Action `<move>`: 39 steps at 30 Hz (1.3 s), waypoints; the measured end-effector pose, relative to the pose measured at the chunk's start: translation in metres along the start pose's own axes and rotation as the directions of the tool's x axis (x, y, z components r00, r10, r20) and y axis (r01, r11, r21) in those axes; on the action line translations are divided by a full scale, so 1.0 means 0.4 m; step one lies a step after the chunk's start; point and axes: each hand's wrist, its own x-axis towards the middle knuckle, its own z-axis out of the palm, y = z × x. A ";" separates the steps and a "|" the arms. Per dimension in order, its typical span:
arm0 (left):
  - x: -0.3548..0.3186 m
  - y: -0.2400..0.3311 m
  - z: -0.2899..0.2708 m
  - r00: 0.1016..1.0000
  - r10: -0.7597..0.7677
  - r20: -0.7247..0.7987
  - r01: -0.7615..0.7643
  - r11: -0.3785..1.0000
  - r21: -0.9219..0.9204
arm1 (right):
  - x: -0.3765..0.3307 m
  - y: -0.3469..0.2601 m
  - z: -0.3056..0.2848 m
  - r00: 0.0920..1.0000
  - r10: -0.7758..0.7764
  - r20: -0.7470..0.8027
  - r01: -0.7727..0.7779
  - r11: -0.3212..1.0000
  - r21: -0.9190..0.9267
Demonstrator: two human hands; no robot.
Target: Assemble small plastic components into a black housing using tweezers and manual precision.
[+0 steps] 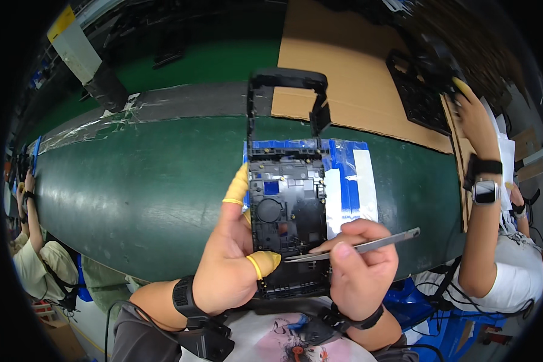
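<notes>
A black plastic housing [289, 214] with an open frame loop at its far end hangs over the table in front of me. My left hand [226, 259], with yellow finger cots on thumb and finger, grips its left side and lower part. My right hand [365, 265] pinches a pair of metal tweezers [374, 242]. The tweezers' tips reach the lower inside of the housing, close to my left thumb. Whether they hold a small part is too fine to tell. Under the housing lies a blue and white taped pad [347, 187].
The green table [133, 187] stretches left. Brown cardboard [350, 72] covers its far right, bearing black frames [416, 96]. A co-worker's arm [485, 157] with a watch reaches in at the right. Another person [39, 253] sits at the far left. A grey post [81, 57] stands at the back left.
</notes>
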 end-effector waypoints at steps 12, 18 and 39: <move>0.006 0.037 -0.001 0.951 0.271 -0.147 -0.279 0.960 -0.034 | -0.031 0.000 -0.074 0.988 0.049 -0.144 -0.089 0.953 -0.288; 0.016 0.019 0.004 0.954 0.229 -0.192 -0.245 0.968 -0.062 | -0.033 0.000 -0.078 0.993 0.013 -0.119 -0.047 0.959 -0.281; 0.002 0.009 0.018 0.998 0.065 -0.004 -0.065 0.988 -0.140 | 0.020 -0.049 -0.002 0.992 -0.121 0.044 0.122 0.992 -0.025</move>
